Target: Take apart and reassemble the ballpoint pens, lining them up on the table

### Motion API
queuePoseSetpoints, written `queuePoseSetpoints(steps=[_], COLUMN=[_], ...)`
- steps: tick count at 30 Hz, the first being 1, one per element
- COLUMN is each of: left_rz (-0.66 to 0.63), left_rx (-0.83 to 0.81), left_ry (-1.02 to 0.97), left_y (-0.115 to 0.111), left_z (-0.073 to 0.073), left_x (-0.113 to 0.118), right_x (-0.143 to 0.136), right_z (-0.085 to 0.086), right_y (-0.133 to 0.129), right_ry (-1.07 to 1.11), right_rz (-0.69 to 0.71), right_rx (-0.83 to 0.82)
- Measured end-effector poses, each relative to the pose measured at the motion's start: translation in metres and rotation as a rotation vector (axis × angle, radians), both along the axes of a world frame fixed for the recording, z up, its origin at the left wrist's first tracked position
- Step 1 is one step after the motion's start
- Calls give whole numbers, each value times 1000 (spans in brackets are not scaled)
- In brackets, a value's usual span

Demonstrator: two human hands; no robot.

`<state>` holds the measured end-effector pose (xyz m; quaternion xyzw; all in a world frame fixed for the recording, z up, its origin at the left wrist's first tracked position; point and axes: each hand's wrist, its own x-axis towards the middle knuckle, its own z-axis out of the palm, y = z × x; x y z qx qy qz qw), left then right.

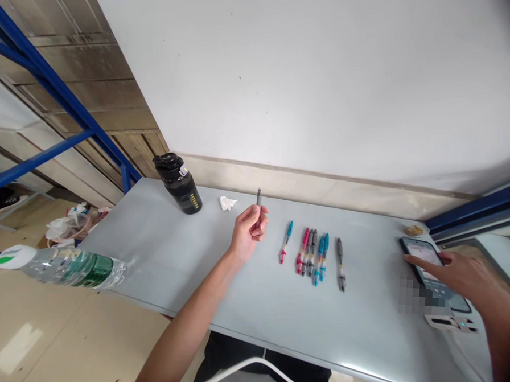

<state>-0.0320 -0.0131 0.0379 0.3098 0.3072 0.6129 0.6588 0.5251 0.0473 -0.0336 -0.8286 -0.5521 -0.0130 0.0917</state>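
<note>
My left hand (pixel 249 230) is raised over the middle of the table, its fingers closed around a grey pen (pixel 258 197) whose tip points up. To its right, several pens (pixel 311 254) in pink, grey and blue lie side by side. A pen with a blue upper part and pink end (pixel 286 242) lies apart on their left, and a grey one (pixel 340 264) on their right. My right hand (pixel 460 273) is at the far right with its fingers spread, over a phone (pixel 422 257) with a lit screen.
A black bottle (pixel 182 190) and a crumpled white tissue (pixel 227 203) stand and lie at the table's back left. A clear plastic bottle (pixel 63 266) is at the left edge. A white device (pixel 449 322) with a cable sits below the phone. A wall (pixel 311 91) rises behind.
</note>
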Motion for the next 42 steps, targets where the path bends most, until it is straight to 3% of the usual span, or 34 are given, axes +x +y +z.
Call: queuePoseSetpoints(steps=[1,2,6,8,10,14,16,19,24,28,30,33,36,39,42], left_rz=[-2,-1,-11,-54,-119,-203,-184,-159,-131,-178,-189,-110,21,65,37], left_rx=[5,14,60,103,158,226,239,232,224,267,246,163,72,30,60], left_ry=[2,10,171,318,433,462,427,363,414,453,439,389,331,290,307], left_y=[0,0,0,-1,-4,-10,-12,-12,-8,-8,-9,-8,-4,0,1], left_z=[-1,-2,-9,-13,-17,-21,-22,-24,-27,-26,-26,-29,-34,-37,-35], left_x=[0,1,5,10,16,29,34,36,33,34,37,42,42,38,33], right_x=[1,-1,-45,-88,-139,-239,-276,-310,-322,-317,-315,-314,-314,-313,-311], right_z=[4,9,30,44,58,79,80,72,55,48,47,47,50,54,54], right_y=[0,-2,-23,-37,-50,-69,-74,-79,-83,-81,-80,-79,-81,-83,-83], right_ry=[19,-4,-65,5,235,802,977,1201,1373,1728,1798,1692,1423,1217,1270], right_rz=[-35,-47,-40,108,270,577,679,781,756,666,642,640,649,666,668], right_rx=[-159,-184,9,189,311,148,56,-44,-41,-277,-324,-118,68,159,158])
